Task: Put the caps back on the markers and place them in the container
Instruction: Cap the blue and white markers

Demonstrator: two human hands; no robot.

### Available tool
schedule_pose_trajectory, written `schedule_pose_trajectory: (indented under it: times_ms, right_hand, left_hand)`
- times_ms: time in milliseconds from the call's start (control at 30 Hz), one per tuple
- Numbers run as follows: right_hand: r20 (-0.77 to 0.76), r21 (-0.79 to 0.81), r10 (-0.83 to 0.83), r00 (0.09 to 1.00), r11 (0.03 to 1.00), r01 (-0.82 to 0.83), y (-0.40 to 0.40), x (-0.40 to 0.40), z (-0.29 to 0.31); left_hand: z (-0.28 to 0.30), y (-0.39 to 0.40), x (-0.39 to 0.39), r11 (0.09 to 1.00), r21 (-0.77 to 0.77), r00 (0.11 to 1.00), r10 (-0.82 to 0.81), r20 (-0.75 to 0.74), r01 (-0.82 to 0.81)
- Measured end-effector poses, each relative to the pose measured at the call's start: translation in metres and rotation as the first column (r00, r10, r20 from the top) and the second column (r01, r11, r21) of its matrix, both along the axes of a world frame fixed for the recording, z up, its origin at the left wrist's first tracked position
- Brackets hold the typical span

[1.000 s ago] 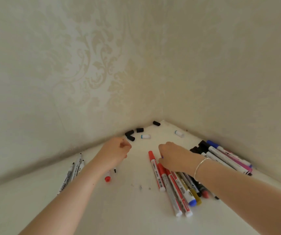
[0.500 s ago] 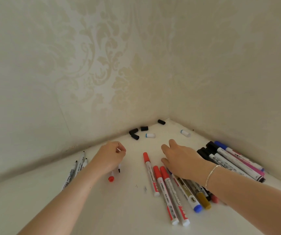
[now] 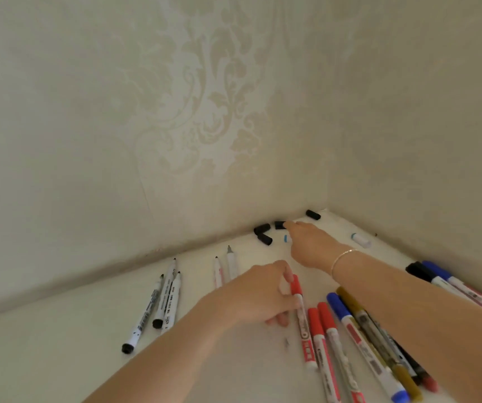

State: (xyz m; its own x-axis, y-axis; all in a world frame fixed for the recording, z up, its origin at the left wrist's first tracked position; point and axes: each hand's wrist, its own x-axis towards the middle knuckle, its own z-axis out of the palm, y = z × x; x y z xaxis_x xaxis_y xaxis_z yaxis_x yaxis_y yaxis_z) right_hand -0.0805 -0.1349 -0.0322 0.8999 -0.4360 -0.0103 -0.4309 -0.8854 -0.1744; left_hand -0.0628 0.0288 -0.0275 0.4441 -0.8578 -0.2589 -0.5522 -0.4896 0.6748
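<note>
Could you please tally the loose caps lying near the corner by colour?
Black caps: 4
White caps: 2
Total: 6

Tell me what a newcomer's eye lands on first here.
First the two hands: the right hand reaches to the black caps in the far corner, while the left hand holds a red-capped marker at mid-table. Next, the fan of capped markers at lower right, and the uncapped markers lying left.
</note>
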Motion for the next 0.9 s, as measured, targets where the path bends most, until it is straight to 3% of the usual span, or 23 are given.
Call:
schedule_pose_trajectory:
  times_ms: [33, 100, 167, 233, 300, 367, 400, 467, 533, 633, 733, 800, 900]
  right_hand:
    - [-0.026, -0.025, 0.005, 1.0, 1.0, -0.006, 0.0, 0.005, -0.003]
    - [-0.062, -0.103, 0.006, 0.998, 0.995, -0.013, -0.001, 0.012, -0.008]
    - [-0.06, -0.179, -0.004, 0.998, 0.984, -0.007, -0.002, 0.015, -0.014]
    - [-0.021, -0.21, -0.021, 1.0, 0.978, 0.016, -0.005, 0.018, -0.017]
    - [0.118, -0.08, -0.073, 0.99, 0.993, 0.083, -0.011, 0.022, -0.017]
    - [0.307, 0.265, -0.212, 0.928, 0.955, 0.131, -0.014, 0.026, -0.01]
    - [0.378, 0.479, -0.307, 0.874, 0.872, 0.099, -0.014, 0.027, -0.005]
    - [0.388, 0.81, -0.466, 0.795, 0.583, -0.054, -0.012, 0.025, 0.008]
    - [0.355, 0.913, -0.533, 0.768, 0.373, -0.163, -0.009, 0.019, 0.021]
    - [0.366, 0.93, -0.589, 0.721, 0.263, -0.258, -0.01, 0.012, 0.034]
    - [0.377, 0.922, -0.644, 0.665, 0.196, -0.333, -0.013, 0.01, 0.045]
    - [0.381, 0.918, -0.649, 0.658, 0.18, -0.354, -0.014, 0.011, 0.05]
    - [0.397, 0.911, -0.624, 0.673, 0.176, -0.374, -0.009, 0.009, 0.057]
  left_hand:
    - [0.001, 0.001, 0.008, 1.0, -0.004, 0.999, 0.021, 0.036, -0.021]
    - [0.004, 0.006, 0.028, 0.992, -0.021, 0.962, 0.123, 0.242, -0.122]
    - [0.009, 0.014, 0.047, 0.962, -0.035, 0.841, 0.253, 0.478, -0.269]
    - [0.013, 0.018, 0.058, 0.932, -0.021, 0.761, 0.309, 0.571, -0.363]
    - [0.013, 0.018, 0.062, 0.926, 0.017, 0.755, 0.296, 0.585, -0.377]
    - [0.008, 0.014, 0.063, 0.921, 0.044, 0.776, 0.3, 0.555, -0.387]
    - [0.005, 0.012, 0.063, 0.916, 0.056, 0.785, 0.306, 0.539, -0.397]
    - [0.0, 0.008, 0.064, 0.909, 0.081, 0.789, 0.308, 0.532, -0.41]
    - [-0.003, 0.004, 0.064, 0.913, 0.055, 0.789, 0.317, 0.526, -0.403]
    - [-0.005, -0.003, 0.061, 0.924, -0.145, 0.823, 0.382, 0.421, -0.355]
    - [0.003, -0.007, 0.056, 0.852, -0.35, 0.908, 0.419, 0.008, -0.39]
    - [0.01, -0.007, 0.055, 0.796, -0.411, 0.896, 0.384, -0.225, -0.444]
    - [0.017, -0.005, 0.056, 0.77, -0.452, 0.89, 0.353, -0.287, -0.451]
